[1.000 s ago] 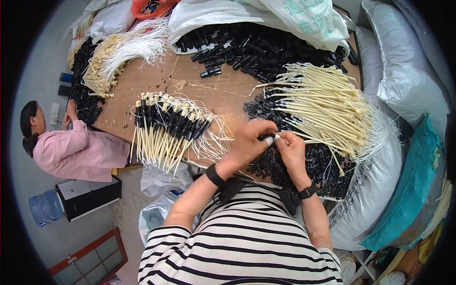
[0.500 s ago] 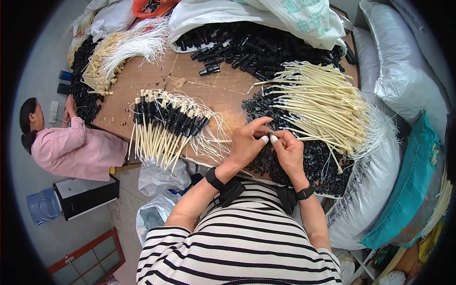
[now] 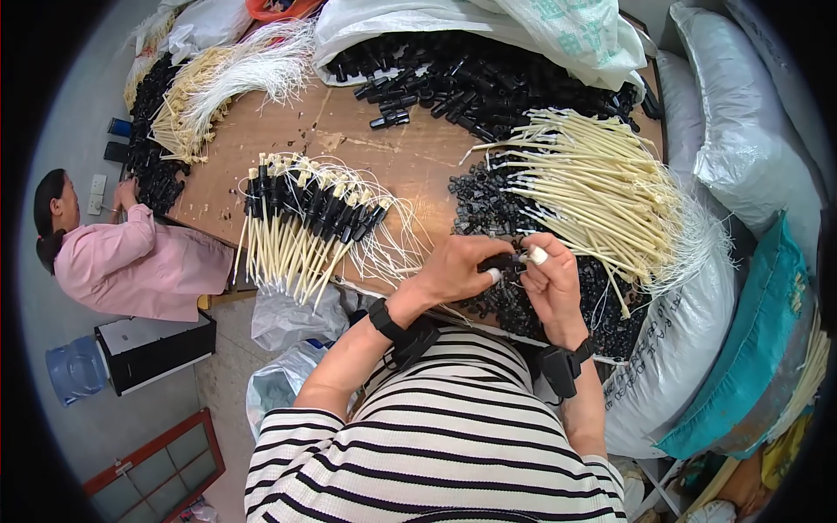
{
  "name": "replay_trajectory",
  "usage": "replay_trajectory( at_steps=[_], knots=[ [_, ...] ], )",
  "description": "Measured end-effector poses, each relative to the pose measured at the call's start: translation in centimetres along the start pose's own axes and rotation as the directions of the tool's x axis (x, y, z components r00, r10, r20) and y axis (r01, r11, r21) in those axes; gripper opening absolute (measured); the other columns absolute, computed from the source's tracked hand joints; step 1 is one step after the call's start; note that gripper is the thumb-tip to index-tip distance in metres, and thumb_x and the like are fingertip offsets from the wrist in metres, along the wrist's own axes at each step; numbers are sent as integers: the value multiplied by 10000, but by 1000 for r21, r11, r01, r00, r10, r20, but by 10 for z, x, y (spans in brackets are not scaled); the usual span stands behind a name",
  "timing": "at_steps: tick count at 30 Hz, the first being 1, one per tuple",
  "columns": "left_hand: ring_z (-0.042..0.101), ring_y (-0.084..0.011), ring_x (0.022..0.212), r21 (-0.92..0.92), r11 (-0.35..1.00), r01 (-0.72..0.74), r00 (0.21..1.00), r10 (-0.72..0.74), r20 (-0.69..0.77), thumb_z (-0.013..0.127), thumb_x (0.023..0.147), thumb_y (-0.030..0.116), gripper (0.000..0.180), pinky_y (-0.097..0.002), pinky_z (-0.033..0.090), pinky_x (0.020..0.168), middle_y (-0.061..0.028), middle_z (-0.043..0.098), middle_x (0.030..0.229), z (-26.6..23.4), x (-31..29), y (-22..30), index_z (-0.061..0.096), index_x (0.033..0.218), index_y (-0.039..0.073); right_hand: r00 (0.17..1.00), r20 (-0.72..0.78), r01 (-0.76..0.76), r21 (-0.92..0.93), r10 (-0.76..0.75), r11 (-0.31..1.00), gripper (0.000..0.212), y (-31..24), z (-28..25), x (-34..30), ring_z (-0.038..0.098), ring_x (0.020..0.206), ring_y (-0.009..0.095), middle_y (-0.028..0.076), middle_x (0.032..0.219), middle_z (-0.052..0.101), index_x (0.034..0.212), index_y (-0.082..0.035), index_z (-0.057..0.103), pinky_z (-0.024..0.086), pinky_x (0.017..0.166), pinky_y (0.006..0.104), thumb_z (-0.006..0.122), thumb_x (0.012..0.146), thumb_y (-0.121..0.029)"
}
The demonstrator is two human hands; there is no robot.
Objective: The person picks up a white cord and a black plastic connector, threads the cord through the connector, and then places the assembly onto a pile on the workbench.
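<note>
My left hand is closed, its finger and thumb pinching a small black piece. Close beside it, my right hand is closed too, with fingertips at the piece's right end; a tiny pale tip shows there, too small to name. White covers wrap some of my fingertips. Beneath both hands spreads a heap of small black plastic parts. A bundle of cream tubes with white strings lies on the heap, to the right. Left of my hands is a fanned row of cream tubes with black sleeves.
Black cylindrical fittings spill from a white woven sack at the table's back. Full sacks and a teal sack crowd the right side. A person in pink works at the far left.
My hands have moved slightly apart; the right turned and rose a little to the right. The black piece now shows between them. The person in pink has bent their arms closer.
</note>
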State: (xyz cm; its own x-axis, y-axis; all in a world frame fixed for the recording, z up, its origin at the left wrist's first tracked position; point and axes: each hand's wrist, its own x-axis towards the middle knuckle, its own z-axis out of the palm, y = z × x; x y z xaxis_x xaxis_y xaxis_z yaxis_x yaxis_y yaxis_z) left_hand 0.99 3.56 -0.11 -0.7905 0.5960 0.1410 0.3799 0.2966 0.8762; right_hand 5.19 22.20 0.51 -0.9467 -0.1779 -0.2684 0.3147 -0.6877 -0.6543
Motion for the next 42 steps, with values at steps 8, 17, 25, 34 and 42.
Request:
replay_trajectory(
  at_steps=[8,17,25,34,42],
  knots=[
    [654,-297,722,181,976,121,992,-114,-46,639,704,98,288,-360,519,632,-134,679,860,-8,-3,-9,678,987,60,879,332,331,-941,-341,-63,179,3,18,-6,616,546,211,106,718,664,981,-95,711,463,511,293,674,807,-89],
    [615,-269,639,495,869,6,965,125,-231,651,667,75,183,-377,466,553,-77,622,730,-39,-22,13,652,848,97,850,303,374,-923,-431,89,259,20,47,9,560,581,158,76,718,588,1007,-23,657,465,552,282,718,757,-38],
    [520,-271,1130,735,435,521,721,236,-651,658,668,107,321,-480,283,1030,-81,609,1117,-146,-69,-27,644,988,83,808,485,460,-874,-334,-157,161,9,54,13,621,744,228,114,1028,663,900,-18,657,475,643,317,715,759,-68],
    [534,-355,1141,710,640,295,832,194,-520,624,721,117,436,-442,419,994,-146,599,1219,-116,51,-92,635,1155,80,895,270,226,-961,-355,-161,208,-11,6,-3,647,753,274,108,889,664,948,-32,670,492,646,330,713,747,-62],
    [590,-350,951,592,703,394,905,-187,-381,661,714,108,111,-457,446,774,-157,637,1016,-88,70,-79,583,784,71,849,126,-222,-797,-514,-562,152,-66,-46,-31,584,713,294,88,822,598,869,-61,632,455,639,379,684,727,-43]
  ],
)
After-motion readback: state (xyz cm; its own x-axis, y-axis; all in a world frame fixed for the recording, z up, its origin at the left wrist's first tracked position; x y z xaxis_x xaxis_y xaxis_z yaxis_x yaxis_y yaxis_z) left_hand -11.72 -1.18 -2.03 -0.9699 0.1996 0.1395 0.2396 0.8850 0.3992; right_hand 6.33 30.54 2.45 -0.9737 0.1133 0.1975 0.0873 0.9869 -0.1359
